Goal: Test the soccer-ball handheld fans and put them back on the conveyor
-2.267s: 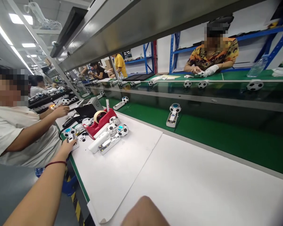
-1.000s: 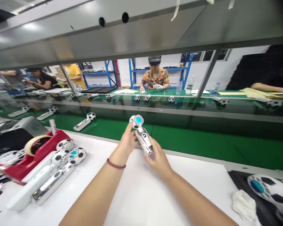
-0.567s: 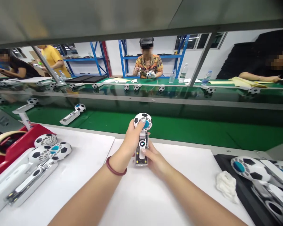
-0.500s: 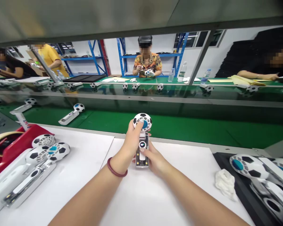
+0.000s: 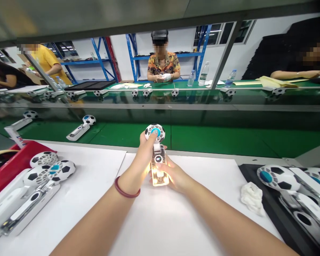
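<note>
Both hands on soccer-ball fan (image 5: 158, 153), upright over white mat (image 5: 176, 220) | L hand (image 5: 141, 160) fingers curled on head, thumb pressed on hub | R hand (image 5: 174, 174) pinching handle | chg: handle now glows warm, was dark 0.5 s ago → unit prob. powers on

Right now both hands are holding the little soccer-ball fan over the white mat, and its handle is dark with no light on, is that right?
Not quite. In the head view the left hand and right hand do hold the soccer-ball fan over the white mat, but its handle is lit, glowing warm yellow.
</note>
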A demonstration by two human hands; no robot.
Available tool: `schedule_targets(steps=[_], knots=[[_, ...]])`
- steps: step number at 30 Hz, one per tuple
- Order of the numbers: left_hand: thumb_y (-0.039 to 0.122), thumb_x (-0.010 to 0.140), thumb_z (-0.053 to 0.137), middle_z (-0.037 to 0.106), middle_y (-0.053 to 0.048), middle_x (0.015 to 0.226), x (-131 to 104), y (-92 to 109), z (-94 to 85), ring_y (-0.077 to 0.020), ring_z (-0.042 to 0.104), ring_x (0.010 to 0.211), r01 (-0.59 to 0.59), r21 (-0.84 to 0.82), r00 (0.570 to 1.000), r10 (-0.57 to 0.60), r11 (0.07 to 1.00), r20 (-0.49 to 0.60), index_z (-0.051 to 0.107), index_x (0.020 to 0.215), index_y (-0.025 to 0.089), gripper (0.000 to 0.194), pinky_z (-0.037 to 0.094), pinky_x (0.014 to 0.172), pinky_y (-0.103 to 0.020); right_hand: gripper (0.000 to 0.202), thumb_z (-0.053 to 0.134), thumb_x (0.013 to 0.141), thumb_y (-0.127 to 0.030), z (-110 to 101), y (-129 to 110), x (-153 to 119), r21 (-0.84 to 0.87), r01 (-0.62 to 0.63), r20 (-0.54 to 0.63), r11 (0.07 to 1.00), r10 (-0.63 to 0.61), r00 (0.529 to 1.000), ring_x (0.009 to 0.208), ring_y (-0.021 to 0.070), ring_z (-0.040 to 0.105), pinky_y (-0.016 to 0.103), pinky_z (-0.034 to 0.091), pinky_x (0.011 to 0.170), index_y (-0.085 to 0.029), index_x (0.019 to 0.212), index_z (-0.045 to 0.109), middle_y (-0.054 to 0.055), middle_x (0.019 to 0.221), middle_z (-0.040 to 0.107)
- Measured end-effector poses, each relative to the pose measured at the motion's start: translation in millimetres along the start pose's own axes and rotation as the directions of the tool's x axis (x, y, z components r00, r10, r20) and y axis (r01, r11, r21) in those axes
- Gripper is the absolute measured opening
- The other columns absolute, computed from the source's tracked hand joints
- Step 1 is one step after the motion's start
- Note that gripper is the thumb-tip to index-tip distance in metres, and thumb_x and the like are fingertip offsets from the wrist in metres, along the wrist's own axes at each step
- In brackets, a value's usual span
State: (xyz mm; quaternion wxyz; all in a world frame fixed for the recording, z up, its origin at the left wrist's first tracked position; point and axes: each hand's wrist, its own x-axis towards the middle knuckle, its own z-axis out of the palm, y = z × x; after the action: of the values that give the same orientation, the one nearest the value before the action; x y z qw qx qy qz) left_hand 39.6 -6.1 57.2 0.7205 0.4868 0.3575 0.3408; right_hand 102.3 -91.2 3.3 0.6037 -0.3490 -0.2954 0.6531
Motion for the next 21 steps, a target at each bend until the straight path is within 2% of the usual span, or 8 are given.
schedule_targets(steps=[9, 14, 21], knots=[[0.049, 0.078, 0.051, 0.061, -0.004, 0.09, -9.5, 7.0, 3.3, -0.0225, 0.066, 0.071, 0.007, 0.017, 1.0, -0.007, 1.0, 0.002, 0.039, 0.114, 0.027, 0.044, 0.051, 0.046, -0.029, 0.054, 0.067, 0.073, -0.039, -2.3, 2.4, 0.6, 0.001, 0.004, 0.009, 1.0, -0.004, 1.0, 0.076, 0.0163, 0.059, 0.037, 0.05, 0.07, -0.027, 0.116, 0.036, 0.002, 0.092, 0.056], [0.051, 0.078, 0.049, 0.062, -0.005, 0.088, -7.0, 5.6, 0.5, -0.0241, 0.066, 0.075, -0.002, 0.017, 1.0, 0.002, 1.0, 0.022, 0.041, 0.114, 0.026, 0.044, 0.053, 0.048, -0.031, 0.057, 0.07, 0.069, -0.037, 0.6, 3.0, 0.5, 0.029, 0.032, -0.04, 0.999, -0.031, 0.999, 0.075, 0.017, 0.06, 0.038, 0.051, 0.07, -0.025, 0.114, 0.037, 0.001, 0.089, 0.057], [0.052, 0.078, 0.048, 0.063, -0.006, 0.089, -4.9, 5.3, -0.3, -0.0242, 0.066, 0.075, -0.002, 0.021, 1.0, 0.002, 1.0, 0.016, 0.041, 0.115, 0.026, 0.045, 0.053, 0.047, -0.03, 0.059, 0.069, 0.07, -0.036, 0.1, 4.7, 2.5, 0.03, 0.033, -0.048, 0.999, -0.032, 0.998, 0.074, 0.017, 0.06, 0.039, 0.052, 0.07, -0.026, 0.116, 0.034, 0.001, 0.089, 0.057]])
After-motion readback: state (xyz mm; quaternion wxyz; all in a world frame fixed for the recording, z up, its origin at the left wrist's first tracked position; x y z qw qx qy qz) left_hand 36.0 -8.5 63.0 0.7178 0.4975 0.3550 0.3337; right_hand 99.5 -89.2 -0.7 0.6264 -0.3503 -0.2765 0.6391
